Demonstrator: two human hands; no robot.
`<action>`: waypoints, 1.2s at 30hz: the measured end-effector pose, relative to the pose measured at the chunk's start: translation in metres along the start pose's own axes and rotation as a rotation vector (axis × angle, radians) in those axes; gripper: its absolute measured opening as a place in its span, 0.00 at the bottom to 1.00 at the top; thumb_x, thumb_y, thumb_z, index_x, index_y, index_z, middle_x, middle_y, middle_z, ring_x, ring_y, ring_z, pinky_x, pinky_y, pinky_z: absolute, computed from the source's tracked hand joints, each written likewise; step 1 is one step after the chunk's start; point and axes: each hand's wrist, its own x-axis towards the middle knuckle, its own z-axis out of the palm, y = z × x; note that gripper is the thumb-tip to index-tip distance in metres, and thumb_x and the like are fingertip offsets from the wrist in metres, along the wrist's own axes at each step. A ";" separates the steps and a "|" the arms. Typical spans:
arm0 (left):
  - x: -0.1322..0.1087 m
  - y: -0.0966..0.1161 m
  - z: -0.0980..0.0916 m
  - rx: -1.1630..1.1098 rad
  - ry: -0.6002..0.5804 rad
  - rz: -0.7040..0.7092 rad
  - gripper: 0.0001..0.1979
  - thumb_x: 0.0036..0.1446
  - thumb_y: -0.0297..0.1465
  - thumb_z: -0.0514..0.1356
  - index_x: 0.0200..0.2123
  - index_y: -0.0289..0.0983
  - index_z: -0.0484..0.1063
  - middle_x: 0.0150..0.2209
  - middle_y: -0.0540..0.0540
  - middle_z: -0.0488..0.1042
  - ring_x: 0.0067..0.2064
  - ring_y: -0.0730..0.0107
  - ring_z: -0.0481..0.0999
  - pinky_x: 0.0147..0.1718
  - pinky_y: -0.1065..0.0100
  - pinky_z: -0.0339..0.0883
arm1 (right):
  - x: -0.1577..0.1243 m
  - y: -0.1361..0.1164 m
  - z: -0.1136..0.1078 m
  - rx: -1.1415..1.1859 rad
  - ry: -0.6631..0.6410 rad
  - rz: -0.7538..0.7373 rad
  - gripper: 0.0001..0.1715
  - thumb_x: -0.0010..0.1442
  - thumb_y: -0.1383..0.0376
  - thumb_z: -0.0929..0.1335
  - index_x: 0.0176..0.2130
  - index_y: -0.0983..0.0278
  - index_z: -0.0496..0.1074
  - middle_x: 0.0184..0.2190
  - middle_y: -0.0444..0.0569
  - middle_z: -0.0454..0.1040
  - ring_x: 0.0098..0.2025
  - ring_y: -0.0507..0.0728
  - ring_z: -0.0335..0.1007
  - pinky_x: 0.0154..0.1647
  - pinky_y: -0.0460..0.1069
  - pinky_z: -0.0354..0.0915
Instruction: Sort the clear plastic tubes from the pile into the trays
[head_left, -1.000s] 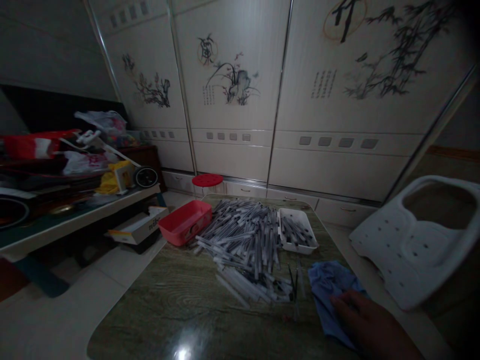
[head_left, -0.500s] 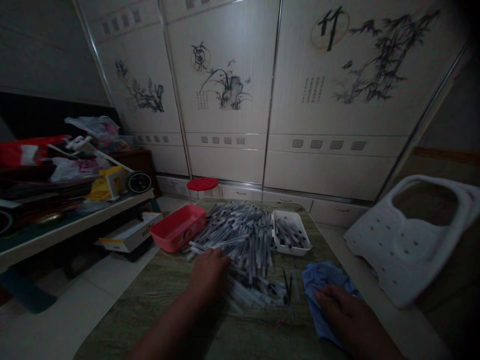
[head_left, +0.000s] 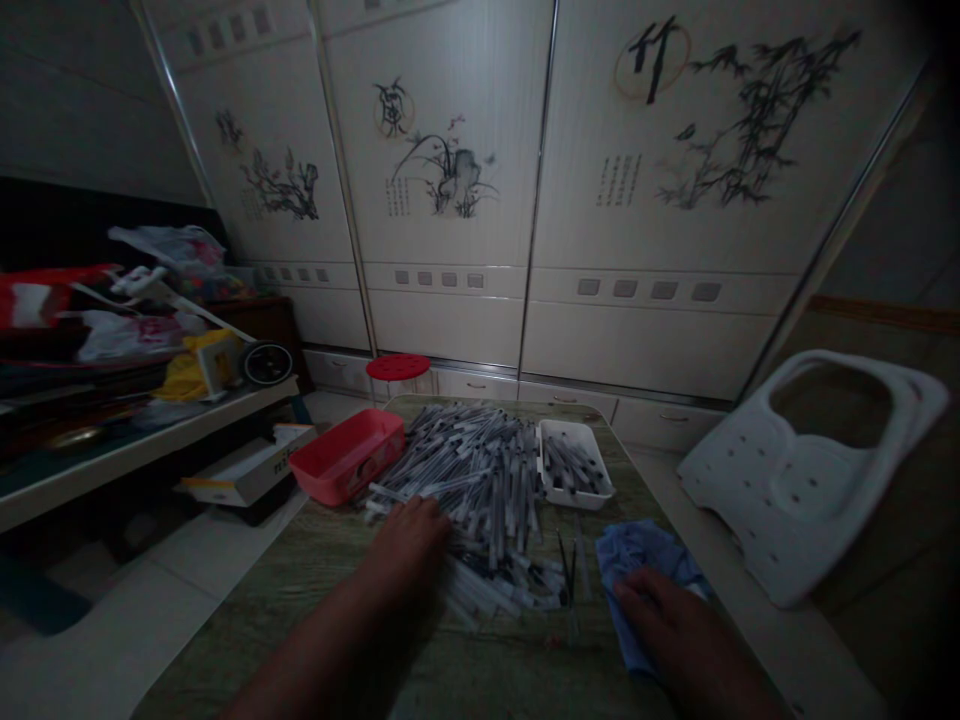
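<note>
A large heap of clear, slim pens [head_left: 480,450] with dark tips covers the middle of the table. At the heap's near left edge is my left hand [head_left: 412,540], its fingers bent down among the pens and the fingertips hidden. My right hand [head_left: 660,610] lies over a crumpled blue cloth [head_left: 637,550] at the right, fingers curled and thumb on top, closed on the fabric. Between the hands, loose clear tubes [head_left: 480,590] and a pair of thin dark sticks [head_left: 566,565] rest on the wood-patterned table [head_left: 315,610].
A red plastic basket [head_left: 349,455] stands left of the heap. To its right is a white tray [head_left: 592,497] of pens. Beyond the table are a red stool [head_left: 397,367] and sliding cupboard doors. A white plastic chair [head_left: 802,490] is at the right, a cluttered bench [head_left: 150,440] at the left.
The whole view has shifted slightly, so everything sits a little further left. Both hands stay at about the same spots, the left at the heap and the right at the cloth.
</note>
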 end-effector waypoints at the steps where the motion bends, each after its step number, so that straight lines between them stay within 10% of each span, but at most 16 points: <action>1: 0.000 0.000 0.000 -0.009 0.001 -0.002 0.10 0.63 0.29 0.57 0.39 0.41 0.80 0.45 0.39 0.78 0.49 0.50 0.73 0.47 0.54 0.62 | 0.001 0.001 0.001 0.008 -0.007 -0.008 0.23 0.69 0.48 0.58 0.39 0.57 0.74 0.37 0.48 0.83 0.41 0.63 0.79 0.40 0.53 0.64; 10: -0.018 -0.021 0.000 -0.246 0.132 -0.076 0.09 0.61 0.25 0.56 0.35 0.40 0.76 0.42 0.39 0.77 0.48 0.50 0.72 0.48 0.53 0.61 | 0.005 0.004 0.015 -0.015 0.014 -0.106 0.20 0.69 0.52 0.58 0.34 0.58 0.70 0.34 0.50 0.80 0.38 0.62 0.76 0.36 0.52 0.61; 15: -0.044 -0.002 0.008 -0.589 0.278 -0.201 0.12 0.71 0.36 0.49 0.45 0.40 0.70 0.44 0.40 0.78 0.45 0.57 0.77 0.45 0.59 0.69 | -0.005 -0.034 0.027 0.150 0.033 -0.140 0.18 0.68 0.53 0.61 0.30 0.58 0.67 0.27 0.44 0.73 0.32 0.57 0.71 0.32 0.49 0.59; 19: -0.053 0.043 0.015 -1.701 0.355 -0.532 0.23 0.61 0.42 0.65 0.56 0.42 0.68 0.40 0.45 0.80 0.38 0.60 0.81 0.38 0.62 0.74 | -0.016 -0.074 0.057 0.533 -0.196 -0.020 0.23 0.66 0.45 0.63 0.33 0.59 0.70 0.24 0.41 0.71 0.24 0.53 0.66 0.22 0.46 0.56; 22: -0.056 0.069 0.017 -2.051 0.325 -0.532 0.28 0.53 0.37 0.73 0.55 0.40 0.71 0.37 0.46 0.81 0.34 0.65 0.80 0.35 0.65 0.72 | -0.021 -0.088 0.089 0.742 -0.353 -0.009 0.34 0.63 0.35 0.64 0.39 0.62 0.74 0.26 0.43 0.76 0.19 0.49 0.64 0.20 0.44 0.55; 29: -0.057 0.079 0.028 -2.229 0.377 -0.506 0.22 0.54 0.36 0.74 0.48 0.41 0.71 0.33 0.51 0.77 0.28 0.72 0.74 0.29 0.70 0.68 | -0.016 -0.094 0.130 1.035 -0.552 0.168 0.47 0.50 0.26 0.67 0.37 0.66 0.76 0.17 0.46 0.76 0.15 0.48 0.65 0.18 0.42 0.54; 36: -0.055 0.077 0.039 -2.240 0.454 -0.542 0.20 0.49 0.36 0.76 0.41 0.40 0.72 0.35 0.48 0.80 0.30 0.70 0.76 0.32 0.67 0.69 | -0.009 -0.087 0.131 0.883 -0.336 0.055 0.43 0.52 0.26 0.67 0.34 0.63 0.72 0.19 0.42 0.74 0.15 0.46 0.58 0.16 0.42 0.50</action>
